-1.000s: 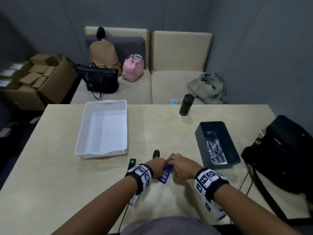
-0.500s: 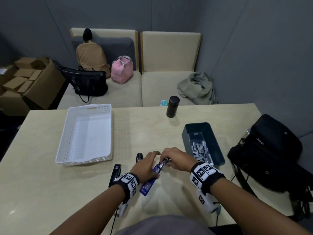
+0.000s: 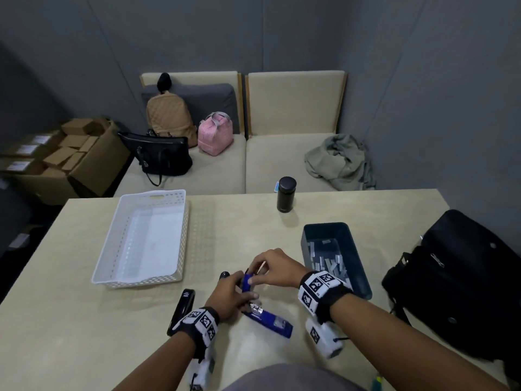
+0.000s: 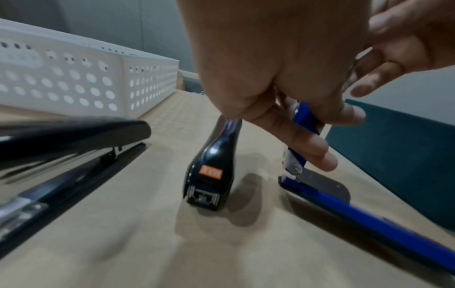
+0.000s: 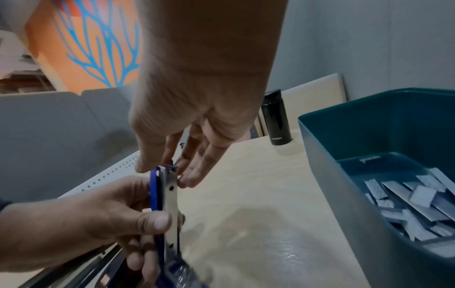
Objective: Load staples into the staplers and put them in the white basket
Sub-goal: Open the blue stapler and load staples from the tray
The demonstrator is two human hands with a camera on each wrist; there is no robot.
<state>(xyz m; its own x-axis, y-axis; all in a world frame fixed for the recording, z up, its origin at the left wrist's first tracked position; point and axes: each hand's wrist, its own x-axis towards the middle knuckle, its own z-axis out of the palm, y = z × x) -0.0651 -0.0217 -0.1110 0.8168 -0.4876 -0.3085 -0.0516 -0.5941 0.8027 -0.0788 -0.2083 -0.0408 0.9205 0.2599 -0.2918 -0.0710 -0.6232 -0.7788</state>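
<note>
A blue stapler [image 3: 270,323] stands swung open near the table's front edge, its base flat on the table. My left hand [image 3: 241,292] grips the raised upper arm [image 4: 304,120] around its middle. My right hand [image 3: 255,277] pinches the top end of that arm's metal magazine [image 5: 171,187] between thumb and fingers. Two black staplers lie to the left: one [image 3: 181,309] beside my left wrist, the other [image 4: 209,175] mostly hidden behind my left hand in the head view. The white basket [image 3: 112,238] sits at the left. Staple strips [image 3: 328,261] fill a teal bin [image 3: 358,266] on the right.
A black bottle [image 3: 286,194] stands at the table's far edge, behind the bin. A black bag [image 3: 456,277] lies on the table's right end. Beyond the table, a sofa holds several bags and a green jacket [image 3: 338,162], and cardboard boxes [image 3: 70,156] sit at the far left.
The blue stapler was held shut between both hands; its upper arm is now swung up and the base lies on the table. My right hand has moved to the arm's top end.
</note>
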